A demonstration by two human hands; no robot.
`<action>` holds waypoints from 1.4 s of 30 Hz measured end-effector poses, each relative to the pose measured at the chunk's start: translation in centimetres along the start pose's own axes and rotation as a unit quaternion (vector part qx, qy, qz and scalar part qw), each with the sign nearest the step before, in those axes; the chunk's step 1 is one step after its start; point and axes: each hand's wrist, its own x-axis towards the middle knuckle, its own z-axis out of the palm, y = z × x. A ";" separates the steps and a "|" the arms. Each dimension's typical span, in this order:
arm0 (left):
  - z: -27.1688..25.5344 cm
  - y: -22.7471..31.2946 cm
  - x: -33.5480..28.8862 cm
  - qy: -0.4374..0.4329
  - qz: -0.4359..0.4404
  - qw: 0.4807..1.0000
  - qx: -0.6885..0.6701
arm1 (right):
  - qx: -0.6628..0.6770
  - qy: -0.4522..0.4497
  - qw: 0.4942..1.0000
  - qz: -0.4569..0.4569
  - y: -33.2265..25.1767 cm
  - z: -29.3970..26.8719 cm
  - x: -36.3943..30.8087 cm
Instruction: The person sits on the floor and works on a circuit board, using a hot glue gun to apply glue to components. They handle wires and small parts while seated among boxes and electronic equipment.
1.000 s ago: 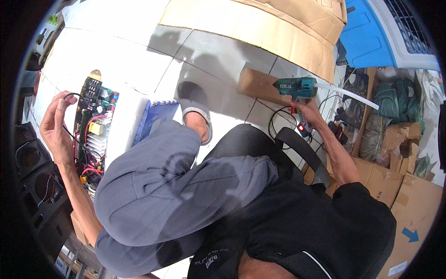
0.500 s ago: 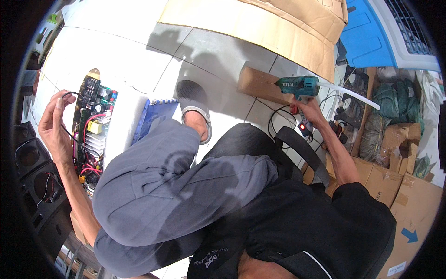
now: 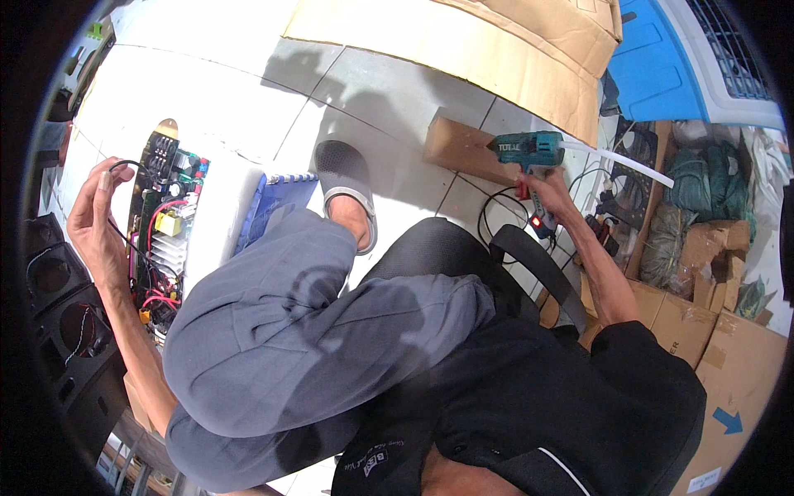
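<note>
In my right hand [image 3: 554, 192] is a teal glue gun [image 3: 528, 148], held by its grip. A long white glue stick [image 3: 627, 163] sticks out of its back, and a small red light glows at the base of the handle. The nozzle points left, over a brown cardboard box. At the left, my left hand [image 3: 97, 219] pinches a thin black cable [image 3: 145, 170] between thumb and fingers. That cable curves over to an open electronic circuit assembly [image 3: 169, 217] with red wires, a yellow part and a white finned heatsink.
The long cardboard box [image 3: 459, 147] lies on white floor tiles [image 3: 389, 91], below a big cardboard sheet [image 3: 496, 50]. Black speaker cabinets [image 3: 62, 306] stand at the far left. A blue crate [image 3: 662, 66] and cartons [image 3: 728, 380] line the right side. A cord [image 3: 482, 215] loops near the gun.
The glue gun has shifted very slightly left and up in my right hand. My left hand keeps its hold on the cable, almost still.
</note>
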 end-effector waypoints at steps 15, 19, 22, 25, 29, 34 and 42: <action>-0.5 -0.1 -0.2 0.000 -0.001 1.000 0.006 | 0.016 0.031 0.999 -0.016 -0.5 0.6 -0.3; -0.6 0.2 -0.3 -0.001 0.000 1.000 0.020 | 0.020 0.026 0.999 -0.001 -0.3 0.4 0.1; -0.4 0.2 -0.2 -0.001 0.001 1.000 0.016 | 0.019 0.012 1.000 -0.015 0.6 -0.1 0.7; -0.4 0.0 -0.1 0.000 -0.001 1.000 0.017 | -0.015 0.005 1.000 -0.021 0.7 -0.2 1.4; -0.3 0.1 -0.4 0.015 -0.015 1.000 -0.014 | -0.068 0.058 0.995 -0.050 0.1 0.6 1.4; -0.6 0.3 -0.4 -0.002 -0.001 1.000 0.024 | -0.036 0.076 0.996 -0.022 -0.2 0.8 0.3; 0.3 0.4 0.0 0.015 -0.008 1.000 0.016 | -0.047 0.080 0.996 -0.012 0.6 -0.1 0.1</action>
